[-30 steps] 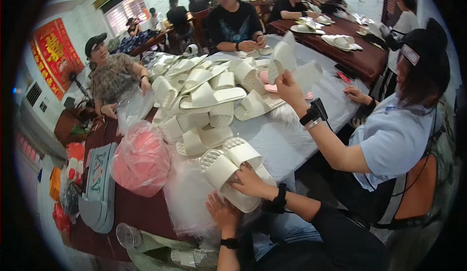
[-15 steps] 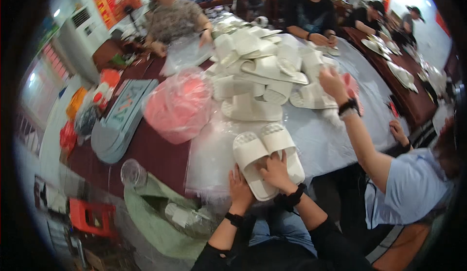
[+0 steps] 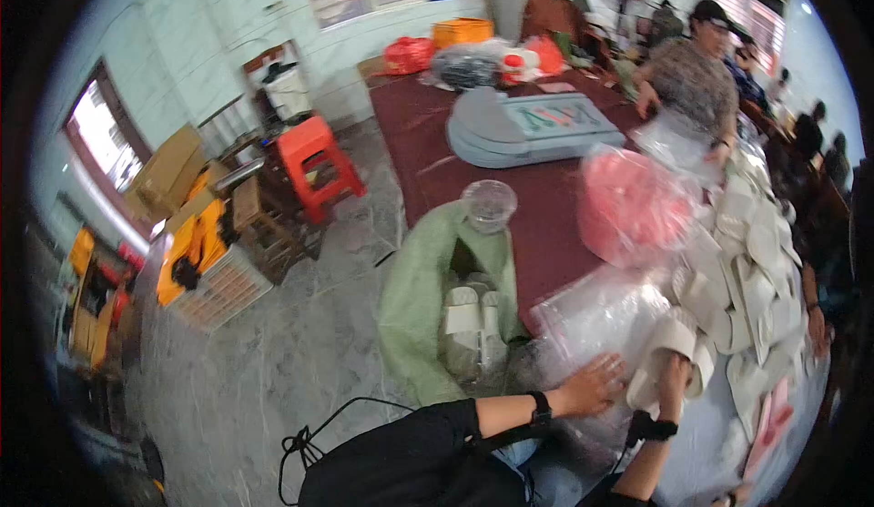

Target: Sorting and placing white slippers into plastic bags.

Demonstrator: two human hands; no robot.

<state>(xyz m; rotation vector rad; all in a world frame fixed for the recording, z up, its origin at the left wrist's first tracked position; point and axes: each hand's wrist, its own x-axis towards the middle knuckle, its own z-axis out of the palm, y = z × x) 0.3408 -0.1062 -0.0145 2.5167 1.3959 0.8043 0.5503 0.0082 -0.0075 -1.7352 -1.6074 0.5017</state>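
In my right hand is a pair of cream slide slippers, its fingers tucked in at the foot opening under a strap. The pair rests at the table's near edge, beside a stack of clear plastic bags. My left hand lies flat on the bags with its fingers stretched out, holding nothing, left of the slippers. A big heap of cream slippers spreads to the right, with pink slippers at its near end.
A clear bag of pink items stands past the plastic stack. Grey flat pieces lie on the dark red table. Left of me, a green sack holds bagged slippers. A red stool stands on the floor. Across the table is a person.
My view has swung left, bringing the floor, sack and stool into sight. My left hand has left the slippers for the plastic bags; my right hand still holds the pair.
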